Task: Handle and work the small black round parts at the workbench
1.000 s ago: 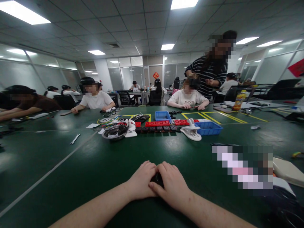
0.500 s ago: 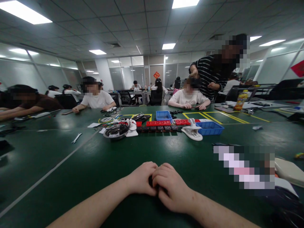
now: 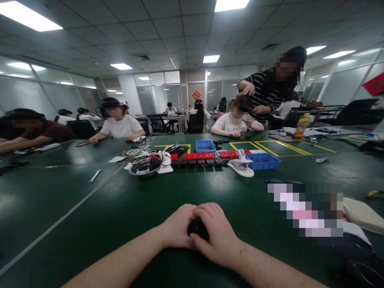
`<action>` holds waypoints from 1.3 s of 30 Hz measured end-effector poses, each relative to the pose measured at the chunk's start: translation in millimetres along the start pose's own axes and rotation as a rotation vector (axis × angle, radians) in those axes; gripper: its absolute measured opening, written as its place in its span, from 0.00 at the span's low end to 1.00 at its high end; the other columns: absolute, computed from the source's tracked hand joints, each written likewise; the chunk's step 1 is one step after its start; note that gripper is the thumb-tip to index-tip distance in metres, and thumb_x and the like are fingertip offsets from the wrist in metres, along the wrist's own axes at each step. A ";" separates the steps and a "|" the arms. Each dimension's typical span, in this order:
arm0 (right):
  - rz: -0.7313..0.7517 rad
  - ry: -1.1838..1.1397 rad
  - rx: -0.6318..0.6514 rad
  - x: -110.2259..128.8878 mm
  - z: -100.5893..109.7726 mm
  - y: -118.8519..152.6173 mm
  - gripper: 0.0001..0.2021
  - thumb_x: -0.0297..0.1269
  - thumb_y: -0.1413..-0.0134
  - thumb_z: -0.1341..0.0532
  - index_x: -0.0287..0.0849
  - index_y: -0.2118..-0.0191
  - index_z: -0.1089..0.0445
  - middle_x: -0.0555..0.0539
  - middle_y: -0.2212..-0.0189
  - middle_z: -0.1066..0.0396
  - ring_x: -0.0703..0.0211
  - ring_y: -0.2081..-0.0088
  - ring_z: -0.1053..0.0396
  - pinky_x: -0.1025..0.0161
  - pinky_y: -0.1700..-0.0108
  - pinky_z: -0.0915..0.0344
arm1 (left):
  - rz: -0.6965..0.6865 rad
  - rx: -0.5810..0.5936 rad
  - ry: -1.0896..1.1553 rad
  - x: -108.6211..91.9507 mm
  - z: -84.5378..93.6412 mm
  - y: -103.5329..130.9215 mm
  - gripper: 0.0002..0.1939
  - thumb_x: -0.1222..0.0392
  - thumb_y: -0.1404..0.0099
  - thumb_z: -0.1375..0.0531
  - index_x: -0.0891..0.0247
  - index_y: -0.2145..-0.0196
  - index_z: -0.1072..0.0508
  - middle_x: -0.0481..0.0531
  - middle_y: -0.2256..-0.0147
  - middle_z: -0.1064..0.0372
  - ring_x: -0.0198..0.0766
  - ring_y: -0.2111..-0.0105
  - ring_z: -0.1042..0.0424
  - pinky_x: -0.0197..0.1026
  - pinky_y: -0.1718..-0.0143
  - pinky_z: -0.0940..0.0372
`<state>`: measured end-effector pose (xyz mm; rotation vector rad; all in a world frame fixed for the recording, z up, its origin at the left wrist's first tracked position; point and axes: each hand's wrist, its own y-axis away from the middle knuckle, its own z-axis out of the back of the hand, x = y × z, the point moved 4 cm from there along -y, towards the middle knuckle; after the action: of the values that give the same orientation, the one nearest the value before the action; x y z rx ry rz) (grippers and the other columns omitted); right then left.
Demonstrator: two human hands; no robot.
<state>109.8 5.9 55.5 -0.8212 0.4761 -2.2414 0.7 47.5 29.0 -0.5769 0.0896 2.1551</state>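
A small dark round object (image 3: 198,229) shows between my two hands, low over the green table (image 3: 144,204). My left hand (image 3: 179,226) curls around its left side. From the right, my right hand (image 3: 216,232) wraps over it, thumb below and fingers on top, and its fingertips meet the left hand. What the object is cannot be made out. Beyond the hands lie a row of red socket strips (image 3: 199,156), a white clip stand (image 3: 241,165) and a metal bowl with cables (image 3: 144,167).
Blue bins (image 3: 264,162) stand past the clip stand. A wrench (image 3: 95,176) lies at the left, a beige object (image 3: 363,214) at the right. Across the table sit people, one in a white shirt (image 3: 122,127); a person in stripes (image 3: 264,90) stands behind another.
My right hand has shifted and its thumb and fingers have parted, so more of the dark object shows. The standing person's hands have moved to the seated person's head.
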 end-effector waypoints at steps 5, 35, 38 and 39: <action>-0.162 0.149 0.089 -12.1 -7.9 -0.2 0.11 0.43 0.54 0.40 0.40 0.68 0.38 0.47 0.68 0.36 0.55 0.65 0.41 0.56 0.60 0.44 | 0.031 -0.105 -0.063 -0.8 -0.2 0.9 0.28 0.47 0.60 0.33 0.62 0.62 0.34 0.52 0.62 0.37 0.45 0.63 0.38 0.46 0.58 0.41; 0.269 -0.148 0.058 7.4 -7.3 4.7 0.09 0.27 0.64 0.52 0.43 0.74 0.38 0.51 0.77 0.34 0.62 0.71 0.35 0.56 0.47 0.47 | -0.114 0.057 0.049 1.8 -10.1 -1.3 0.22 0.60 0.56 0.35 0.58 0.60 0.30 0.48 0.58 0.35 0.44 0.59 0.37 0.44 0.52 0.45; 0.259 -0.117 0.041 10.1 -2.8 3.9 0.10 0.29 0.62 0.51 0.43 0.70 0.37 0.50 0.73 0.33 0.59 0.66 0.36 0.54 0.47 0.49 | -0.149 0.042 0.047 -3.3 -7.1 -1.2 0.26 0.60 0.56 0.36 0.58 0.56 0.33 0.49 0.57 0.35 0.45 0.57 0.37 0.45 0.51 0.45; 0.236 -0.092 0.034 10.4 -0.9 3.1 0.11 0.30 0.61 0.50 0.42 0.68 0.36 0.49 0.71 0.33 0.58 0.64 0.37 0.53 0.47 0.49 | -0.151 0.031 0.048 -4.4 -6.0 -1.1 0.27 0.60 0.55 0.35 0.58 0.55 0.33 0.49 0.57 0.35 0.45 0.57 0.37 0.45 0.52 0.45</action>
<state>104.9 -3.7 57.6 -0.8033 0.4647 -1.9815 6.0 43.3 25.6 -0.5983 0.1025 1.9905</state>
